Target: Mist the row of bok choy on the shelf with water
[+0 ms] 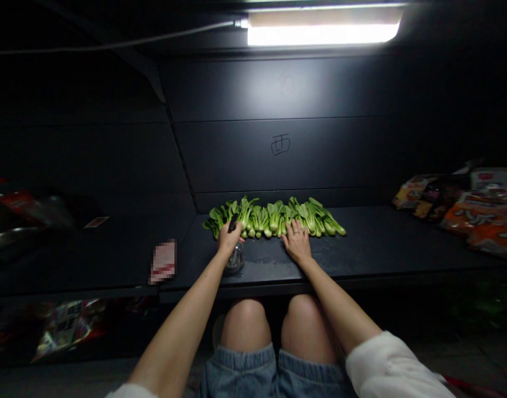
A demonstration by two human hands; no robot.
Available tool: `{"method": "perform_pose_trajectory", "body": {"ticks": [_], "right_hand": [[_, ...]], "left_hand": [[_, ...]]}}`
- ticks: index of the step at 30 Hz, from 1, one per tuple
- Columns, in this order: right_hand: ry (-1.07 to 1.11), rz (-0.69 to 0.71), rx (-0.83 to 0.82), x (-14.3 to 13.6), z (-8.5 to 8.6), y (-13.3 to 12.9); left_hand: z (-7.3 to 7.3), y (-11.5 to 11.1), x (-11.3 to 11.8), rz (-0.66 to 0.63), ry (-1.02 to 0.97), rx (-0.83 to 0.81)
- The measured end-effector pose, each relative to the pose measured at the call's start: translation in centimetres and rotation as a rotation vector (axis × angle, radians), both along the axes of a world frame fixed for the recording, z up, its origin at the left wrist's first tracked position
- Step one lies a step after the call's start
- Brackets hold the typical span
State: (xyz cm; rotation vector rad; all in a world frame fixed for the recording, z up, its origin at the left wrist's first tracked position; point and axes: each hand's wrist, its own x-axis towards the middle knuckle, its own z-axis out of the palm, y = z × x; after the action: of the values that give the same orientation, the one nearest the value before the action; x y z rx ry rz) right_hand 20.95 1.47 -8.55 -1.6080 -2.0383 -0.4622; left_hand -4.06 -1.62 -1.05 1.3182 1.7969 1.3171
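A row of green bok choy (273, 216) lies along the back of the dark shelf (265, 265), leaves toward the back wall and pale stems toward me. My left hand (229, 237) is wrapped round the neck of a clear spray bottle (235, 260) with a black head, in front of the row's left part. The bottle's lower part shows below my fingers and looks upright. On the right, my right hand (297, 240) is spread palm down, its fingertips touching the stems of the bok choy. Wet patches show on the shelf between my hands.
Packaged snack bags (481, 210) lie on the shelf at the right. A blurred-out card or packet (163, 262) and a small card (97, 222) are at the left. More packages (66, 326) sit on a lower level. A lit tube lamp (323, 34) hangs above.
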Motion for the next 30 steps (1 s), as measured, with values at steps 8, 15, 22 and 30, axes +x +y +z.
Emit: {"method": "perform_pose_trajectory", "body": {"ticks": [8,15,22,30], "right_hand": [[-0.004,-0.007,-0.024,-0.1,0.2,-0.1],[-0.007,-0.009,-0.023,-0.1,0.1,-0.1],[-0.012,-0.015,-0.023,-0.1,0.1,0.0],[-0.039,0.009,-0.013,-0.1,0.4,-0.1]], "left_hand": [[-0.2,0.0,-0.6,0.001,0.02,0.013],[-0.1,-0.2,-1.1,0.002,-0.015,0.024],[-0.3,-0.3,-2.0,0.053,-0.037,0.034],[0.0,-0.8,-2.5,0.055,-0.017,0.045]]}}
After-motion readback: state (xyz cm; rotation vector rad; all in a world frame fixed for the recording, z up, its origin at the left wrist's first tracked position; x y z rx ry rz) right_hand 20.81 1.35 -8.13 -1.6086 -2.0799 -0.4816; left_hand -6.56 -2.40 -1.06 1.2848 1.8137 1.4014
